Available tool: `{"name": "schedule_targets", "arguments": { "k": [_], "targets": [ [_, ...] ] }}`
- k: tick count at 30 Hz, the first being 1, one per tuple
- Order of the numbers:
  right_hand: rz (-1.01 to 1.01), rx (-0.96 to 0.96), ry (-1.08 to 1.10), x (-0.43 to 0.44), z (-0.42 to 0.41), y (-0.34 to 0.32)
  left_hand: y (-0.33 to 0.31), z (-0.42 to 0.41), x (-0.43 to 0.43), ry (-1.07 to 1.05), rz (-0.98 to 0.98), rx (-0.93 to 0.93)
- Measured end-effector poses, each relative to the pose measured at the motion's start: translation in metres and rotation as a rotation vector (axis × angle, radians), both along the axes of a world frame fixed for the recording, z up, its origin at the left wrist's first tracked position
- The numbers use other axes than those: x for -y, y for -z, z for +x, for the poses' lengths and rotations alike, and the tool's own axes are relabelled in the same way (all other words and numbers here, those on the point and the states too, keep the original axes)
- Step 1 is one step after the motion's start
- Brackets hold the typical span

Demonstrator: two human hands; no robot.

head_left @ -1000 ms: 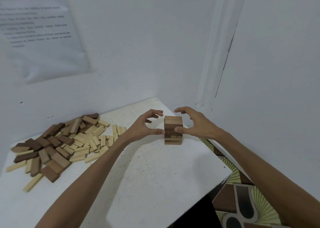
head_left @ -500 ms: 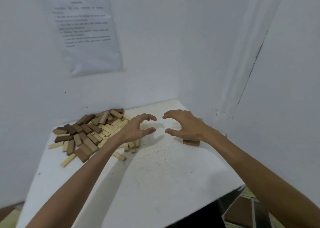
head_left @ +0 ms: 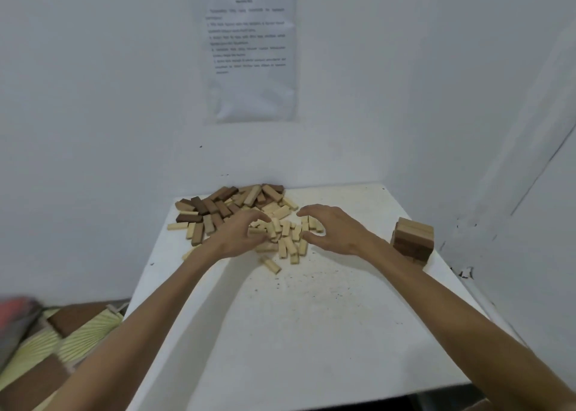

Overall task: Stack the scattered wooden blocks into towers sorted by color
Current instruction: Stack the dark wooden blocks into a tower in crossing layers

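A heap of loose wooden blocks [head_left: 237, 211] lies at the back of the white table [head_left: 311, 332]: dark and mid-brown ones on the left, pale ones [head_left: 290, 239] in the middle. A short brown tower [head_left: 413, 239] stands near the right edge. My left hand [head_left: 240, 236] hovers over the pale blocks with fingers curled and apart, touching or nearly touching them. My right hand [head_left: 333, 228] is just to the right of it, fingers spread above the same pale blocks. Neither hand holds a block.
White walls close in behind and on the right; a printed sheet [head_left: 249, 48] hangs on the back wall. The table's near and left edges drop to a patterned floor [head_left: 62, 335]. A single pale block [head_left: 270, 264] lies apart, nearer to me.
Both hands left the brown tower and moved left over the pale blocks. The view swung left, so the tower now sits at the right.
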State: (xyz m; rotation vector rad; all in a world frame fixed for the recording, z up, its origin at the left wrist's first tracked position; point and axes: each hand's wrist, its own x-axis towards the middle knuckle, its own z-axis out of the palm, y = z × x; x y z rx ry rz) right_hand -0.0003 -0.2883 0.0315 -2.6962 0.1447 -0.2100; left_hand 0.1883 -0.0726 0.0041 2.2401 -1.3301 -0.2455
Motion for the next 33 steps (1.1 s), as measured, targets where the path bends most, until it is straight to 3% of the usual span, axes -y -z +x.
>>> {"name": "schedule_targets", "arguments": {
  "k": [10, 20, 28, 33],
  "targets": [
    [0.088, -0.011, 0.033, 0.003, 0.076, 0.022, -0.003, 0.042, 0.014, -0.197, -0.062, 0.073],
    [0.015, 0.035, 0.072, 0.024, 0.155, 0.039, 0.006, 0.088, 0.055, -0.349, -0.027, 0.040],
    [-0.055, 0.098, 0.186, 0.025, 0.185, 0.053, 0.015, 0.094, 0.080, -0.390, 0.018, 0.197],
    [0.065, 0.157, 0.258, 0.024, 0.186, 0.062, 0.014, 0.081, 0.097, -0.445, 0.076, 0.277]
  ]
}}
